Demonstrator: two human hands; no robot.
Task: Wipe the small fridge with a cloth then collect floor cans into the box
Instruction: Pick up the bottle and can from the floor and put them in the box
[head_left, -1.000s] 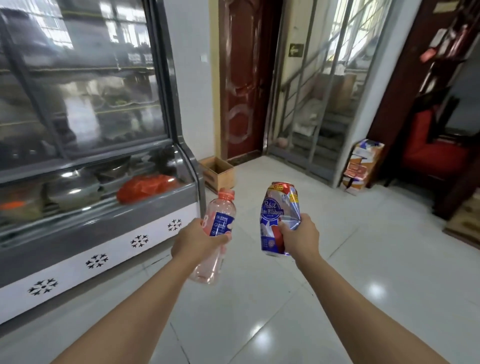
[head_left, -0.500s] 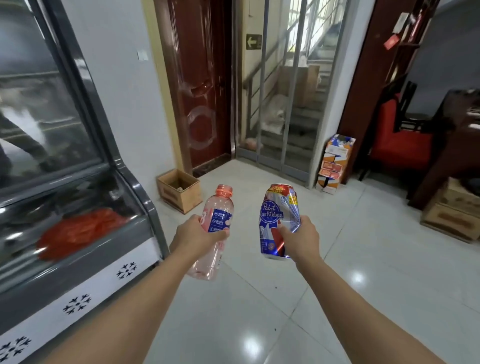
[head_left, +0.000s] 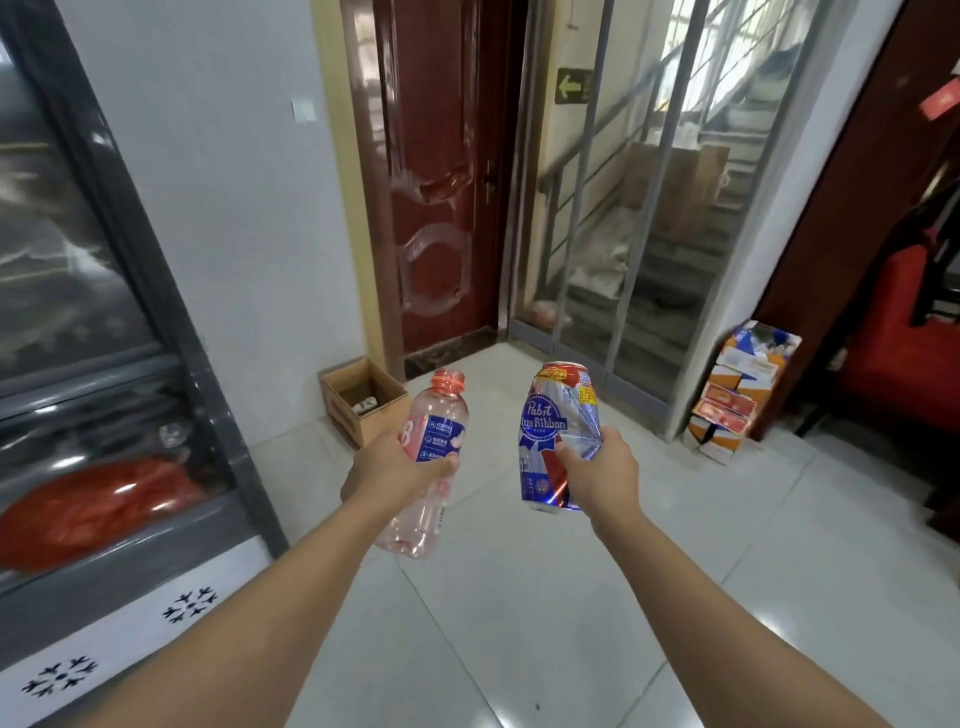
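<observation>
My left hand (head_left: 387, 467) grips a clear pink plastic bottle (head_left: 434, 431) with a blue label, held upright at mid-frame. My right hand (head_left: 602, 473) grips a dented blue, white and red beer can (head_left: 556, 431), also upright. An open cardboard box (head_left: 337, 402) stands on the floor against the white wall, just beyond my left hand; a small can or bottle lies inside it. The glass-fronted fridge (head_left: 104, 415) fills the left edge, with a red bag behind its lower glass.
A dark red door (head_left: 441, 182) and a glass partition (head_left: 649, 208) to a stairwell lie ahead. A stack of orange and blue cartons (head_left: 737, 395) leans at the right wall. A red chair (head_left: 904, 353) stands far right. White tiled floor (head_left: 519, 597) stretches in front.
The view has advanced and turned right: the box, door and stairwell are nearer and the fridge has slid left. Both hands keep the bottle and can in the same hold.
</observation>
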